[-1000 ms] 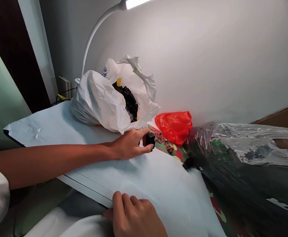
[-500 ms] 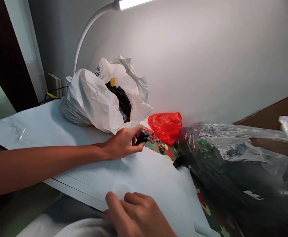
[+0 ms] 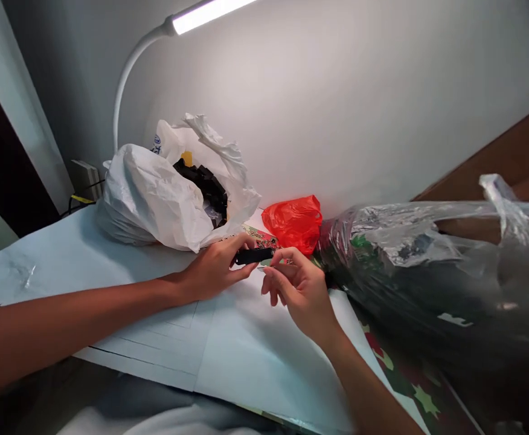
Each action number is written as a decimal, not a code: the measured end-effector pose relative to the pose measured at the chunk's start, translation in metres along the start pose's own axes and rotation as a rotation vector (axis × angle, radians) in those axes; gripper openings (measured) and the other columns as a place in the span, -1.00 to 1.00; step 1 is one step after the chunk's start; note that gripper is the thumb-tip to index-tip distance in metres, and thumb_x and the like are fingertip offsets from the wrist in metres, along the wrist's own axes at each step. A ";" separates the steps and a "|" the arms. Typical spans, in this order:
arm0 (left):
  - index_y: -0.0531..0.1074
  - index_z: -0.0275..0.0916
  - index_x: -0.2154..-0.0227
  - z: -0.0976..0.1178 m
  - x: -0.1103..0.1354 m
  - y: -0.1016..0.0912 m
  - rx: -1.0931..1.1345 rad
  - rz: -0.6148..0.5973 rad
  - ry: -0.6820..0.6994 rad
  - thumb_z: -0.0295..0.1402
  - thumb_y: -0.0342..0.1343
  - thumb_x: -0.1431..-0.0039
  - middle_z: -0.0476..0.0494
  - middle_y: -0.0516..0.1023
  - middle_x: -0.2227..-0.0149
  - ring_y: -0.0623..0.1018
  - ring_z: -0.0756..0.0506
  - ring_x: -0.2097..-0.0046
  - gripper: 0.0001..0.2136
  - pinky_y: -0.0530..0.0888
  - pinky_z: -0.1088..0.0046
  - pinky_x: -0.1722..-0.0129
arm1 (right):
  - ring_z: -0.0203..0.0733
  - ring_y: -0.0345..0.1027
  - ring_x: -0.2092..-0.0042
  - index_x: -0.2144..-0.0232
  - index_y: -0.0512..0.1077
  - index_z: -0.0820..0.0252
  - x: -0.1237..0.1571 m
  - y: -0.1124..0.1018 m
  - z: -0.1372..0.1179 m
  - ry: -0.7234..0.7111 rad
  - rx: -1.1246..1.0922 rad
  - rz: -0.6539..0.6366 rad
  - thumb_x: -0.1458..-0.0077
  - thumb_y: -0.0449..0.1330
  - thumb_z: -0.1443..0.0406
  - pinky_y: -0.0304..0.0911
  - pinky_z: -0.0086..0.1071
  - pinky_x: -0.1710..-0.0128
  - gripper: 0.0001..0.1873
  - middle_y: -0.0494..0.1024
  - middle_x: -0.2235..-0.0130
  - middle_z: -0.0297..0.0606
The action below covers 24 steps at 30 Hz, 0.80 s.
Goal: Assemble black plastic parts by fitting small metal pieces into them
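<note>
My left hand [image 3: 214, 269] pinches a small black plastic part [image 3: 253, 255] between thumb and fingers, held flat above the white paper sheet [image 3: 165, 338]. My right hand [image 3: 298, 284] has come up beside it, its thumb and forefinger closed at the part's right end, the other fingers curled. Behind the hands lies an open white plastic bag [image 3: 156, 199] with several black parts [image 3: 203, 181] inside.
A red plastic bag [image 3: 294, 220] lies by the wall. A large clear plastic bag [image 3: 427, 272] of dark items fills the right side. A white gooseneck lamp [image 3: 156, 36] arches overhead. A patterned green and red cloth [image 3: 391, 368] shows under the paper.
My right hand has left the paper's near edge and risen to meet the black part. My left hand has turned the part flat. The view has shifted right.
</note>
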<state>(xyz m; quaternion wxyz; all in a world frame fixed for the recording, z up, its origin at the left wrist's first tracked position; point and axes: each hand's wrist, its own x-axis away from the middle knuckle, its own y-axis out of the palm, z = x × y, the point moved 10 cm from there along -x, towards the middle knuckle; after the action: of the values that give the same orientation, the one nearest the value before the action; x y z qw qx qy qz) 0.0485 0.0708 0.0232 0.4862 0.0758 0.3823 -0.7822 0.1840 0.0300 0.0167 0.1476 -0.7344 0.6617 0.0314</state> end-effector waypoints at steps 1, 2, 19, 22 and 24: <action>0.40 -0.17 0.09 0.000 0.000 0.000 -0.019 0.001 0.002 -0.29 0.19 -0.36 -0.01 0.59 0.20 0.54 -0.01 0.26 -0.85 0.41 0.48 0.29 | -0.32 0.30 0.58 0.29 0.38 0.08 -0.002 -0.004 0.000 -0.006 -0.043 0.030 -0.26 0.36 0.04 0.18 -0.46 0.61 -0.68 0.55 0.54 -0.42; 0.40 -0.17 0.09 0.000 0.000 0.001 -0.037 0.003 0.005 -0.28 0.19 -0.37 -0.01 0.59 0.18 0.54 -0.01 0.26 -0.85 0.40 0.48 0.30 | -0.33 0.27 0.59 0.32 0.42 0.10 -0.004 -0.008 0.000 -0.018 -0.069 0.066 -0.20 0.42 0.03 0.16 -0.46 0.62 -0.65 0.53 0.55 -0.42; 0.40 -0.15 0.09 0.006 -0.001 -0.006 -0.155 0.064 0.085 -0.40 0.24 -0.28 0.08 0.51 0.31 0.43 0.06 0.39 -0.81 0.38 0.56 0.38 | -0.21 0.49 0.45 0.45 0.65 0.16 -0.010 -0.018 -0.001 -0.087 -0.171 0.244 0.04 0.57 0.03 0.41 -0.37 0.56 -0.65 0.60 0.44 -0.28; 0.41 -0.15 0.10 0.004 0.000 -0.005 -0.142 0.065 0.077 -0.39 0.26 -0.28 0.08 0.51 0.33 0.46 0.05 0.37 -0.81 0.40 0.56 0.38 | -0.29 0.36 0.44 0.43 0.65 0.15 -0.009 -0.022 -0.006 -0.107 -0.050 0.260 -0.03 0.53 0.02 0.27 -0.42 0.58 -0.66 0.58 0.39 -0.28; 0.42 -0.16 0.10 0.005 -0.001 -0.004 -0.126 0.063 0.083 -0.42 0.25 -0.28 0.07 0.54 0.31 0.48 0.06 0.38 -0.82 0.40 0.57 0.39 | -0.28 0.33 0.38 0.43 0.64 0.14 -0.009 -0.026 -0.011 -0.129 0.030 0.273 -0.06 0.50 -0.02 0.23 -0.43 0.57 -0.63 0.53 0.33 -0.25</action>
<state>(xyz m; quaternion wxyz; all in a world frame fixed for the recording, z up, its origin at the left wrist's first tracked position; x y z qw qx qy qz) 0.0470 0.0689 0.0291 0.4979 0.0895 0.4481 -0.7371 0.2064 0.0382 0.0335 0.1950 -0.6317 0.7450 0.0883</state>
